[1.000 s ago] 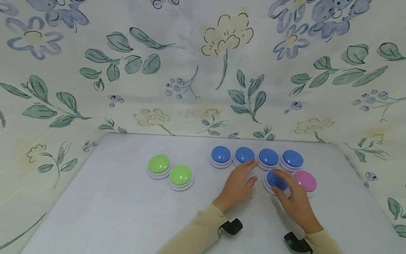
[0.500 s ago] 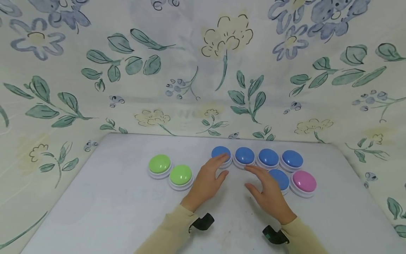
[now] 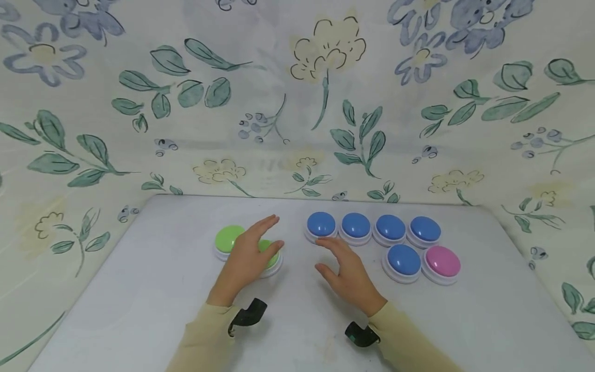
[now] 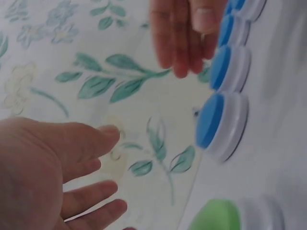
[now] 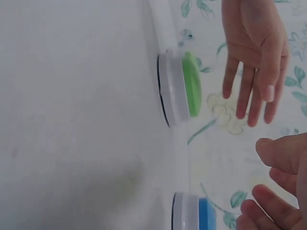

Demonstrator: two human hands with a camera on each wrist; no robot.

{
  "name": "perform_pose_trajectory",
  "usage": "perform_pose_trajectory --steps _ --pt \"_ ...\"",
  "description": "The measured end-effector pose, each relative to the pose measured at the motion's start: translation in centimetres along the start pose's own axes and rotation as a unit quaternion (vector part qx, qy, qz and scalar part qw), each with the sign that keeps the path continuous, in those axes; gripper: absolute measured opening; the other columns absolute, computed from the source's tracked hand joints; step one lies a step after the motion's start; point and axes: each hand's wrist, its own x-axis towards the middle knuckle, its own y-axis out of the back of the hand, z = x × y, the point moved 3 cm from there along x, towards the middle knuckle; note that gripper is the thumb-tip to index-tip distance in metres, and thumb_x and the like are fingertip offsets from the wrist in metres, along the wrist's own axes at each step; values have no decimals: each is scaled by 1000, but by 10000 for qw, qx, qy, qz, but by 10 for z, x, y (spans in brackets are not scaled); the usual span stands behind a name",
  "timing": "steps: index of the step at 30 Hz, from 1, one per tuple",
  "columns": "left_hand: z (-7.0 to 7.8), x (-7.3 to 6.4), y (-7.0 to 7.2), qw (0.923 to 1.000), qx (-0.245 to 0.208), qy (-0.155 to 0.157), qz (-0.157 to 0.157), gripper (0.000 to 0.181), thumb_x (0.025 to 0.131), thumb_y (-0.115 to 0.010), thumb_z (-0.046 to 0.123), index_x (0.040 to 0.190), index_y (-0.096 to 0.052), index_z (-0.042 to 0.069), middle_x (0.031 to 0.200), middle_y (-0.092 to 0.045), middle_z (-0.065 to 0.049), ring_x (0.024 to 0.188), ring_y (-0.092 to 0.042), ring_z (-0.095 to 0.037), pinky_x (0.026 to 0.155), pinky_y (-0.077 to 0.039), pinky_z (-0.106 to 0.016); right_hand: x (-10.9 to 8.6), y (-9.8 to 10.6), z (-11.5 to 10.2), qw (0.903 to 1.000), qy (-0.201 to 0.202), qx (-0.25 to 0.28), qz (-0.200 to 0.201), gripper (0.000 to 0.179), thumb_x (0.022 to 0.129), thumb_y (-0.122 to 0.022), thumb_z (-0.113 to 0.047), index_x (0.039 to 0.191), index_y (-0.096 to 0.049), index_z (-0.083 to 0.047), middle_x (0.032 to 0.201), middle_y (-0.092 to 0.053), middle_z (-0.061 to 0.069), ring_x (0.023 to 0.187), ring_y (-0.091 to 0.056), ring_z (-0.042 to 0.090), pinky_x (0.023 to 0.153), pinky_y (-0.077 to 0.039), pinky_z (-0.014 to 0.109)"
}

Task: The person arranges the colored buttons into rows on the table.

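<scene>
My left hand [image 3: 246, 257] is held over two green push buttons [image 3: 228, 238] with white round bases, partly hiding both. In the right wrist view that left hand [image 4: 38, 167] has loosely extended fingers and stands apart from the green button [image 5: 192, 85]. My right hand [image 3: 350, 276] hovers over the table, its fingers relaxed and holding nothing. Its fingertips come near the front of the leftmost blue button [image 3: 321, 223]. In the head view, several blue buttons form a row at the back. Another blue button [image 3: 403, 259] stands in front, beside a pink button [image 3: 443, 260].
The buttons stand on a white table [image 3: 139, 289]. Behind and beside it hangs a white cloth [image 3: 269, 170] printed with flowers and leaves. A black wrist camera [image 3: 248, 312] sits at my left cuff, and another black wrist camera [image 3: 361, 334] at my right.
Both hands have swept left: the left from the blue buttons to over the green ones, the right from the front blue button toward the middle. The buttons stay in place.
</scene>
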Motion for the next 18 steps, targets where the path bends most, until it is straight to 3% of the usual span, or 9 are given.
perform_pose_trajectory --steps 4,9,18 --pt "-12 -3 16 9998 -179 -1 -10 55 90 -61 27 139 -42 14 143 -41 -3 124 -46 -29 103 -38 -44 7 -11 -8 10000 -45 60 -23 50 83 -70 -15 129 -52 -13 130 -52 -1 121 -47 15 100 -41 36" --pt "-27 -6 28 9998 -80 49 -177 55 90 -60 33 140 -42 17 142 -42 -2 117 -51 -32 98 -42 -46 17 -26 -19 9998 -78 166 -111 49 84 -69 -18 130 -51 -13 133 -50 0 125 -44 14 104 -38 35" --pt "-45 -11 30 9976 -272 -59 -628 54 89 -62 31 137 -46 14 135 -49 -9 117 -52 -30 91 -48 -42 28 -53 -29 9989 -69 281 -375 51 85 -67 -23 132 -49 -12 134 -48 3 126 -42 17 104 -37 37"
